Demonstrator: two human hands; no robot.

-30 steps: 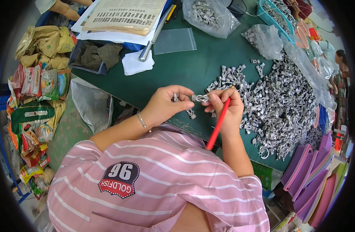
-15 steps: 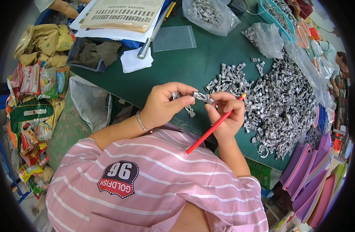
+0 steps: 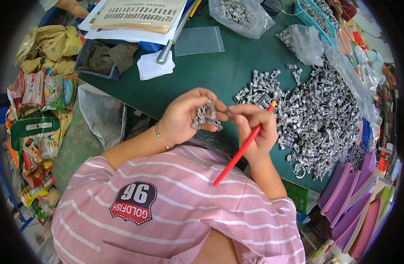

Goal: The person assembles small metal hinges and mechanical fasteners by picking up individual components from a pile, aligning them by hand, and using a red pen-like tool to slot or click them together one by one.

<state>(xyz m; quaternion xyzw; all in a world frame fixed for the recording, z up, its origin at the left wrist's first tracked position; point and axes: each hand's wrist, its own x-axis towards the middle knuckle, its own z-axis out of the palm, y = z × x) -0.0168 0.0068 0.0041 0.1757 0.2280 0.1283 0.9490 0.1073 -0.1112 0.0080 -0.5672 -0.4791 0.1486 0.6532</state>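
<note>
My left hand [image 3: 177,115] is cupped, palm up, around several small grey looped metal parts [image 3: 205,114], with its fingers curled about them. Close beside its fingertips is my right hand [image 3: 260,134], thumb and forefinger nearly together. A slim red pen-like stick [image 3: 236,159] with a yellowish end lies across that hand, held by the curled fingers and slanting down toward my shirt. Whether a part also sits between the right fingertips is too small to tell. To the right, a large heap of the same grey parts [image 3: 320,119] covers the green table [image 3: 197,75].
Clear bags of parts [image 3: 241,17] and a turquoise basket [image 3: 316,20] stand at the back. Papers [image 3: 136,17], a metal tube [image 3: 166,52], a flat zip bag [image 3: 199,41] and a blue bin with dark cloth [image 3: 107,57] lie back left. Purple foam sheets [image 3: 343,193] stand right.
The looped part that stretched between both hands now rests with the others in my left hand. My left palm has turned upward, and the right hand has drawn slightly apart from the part.
</note>
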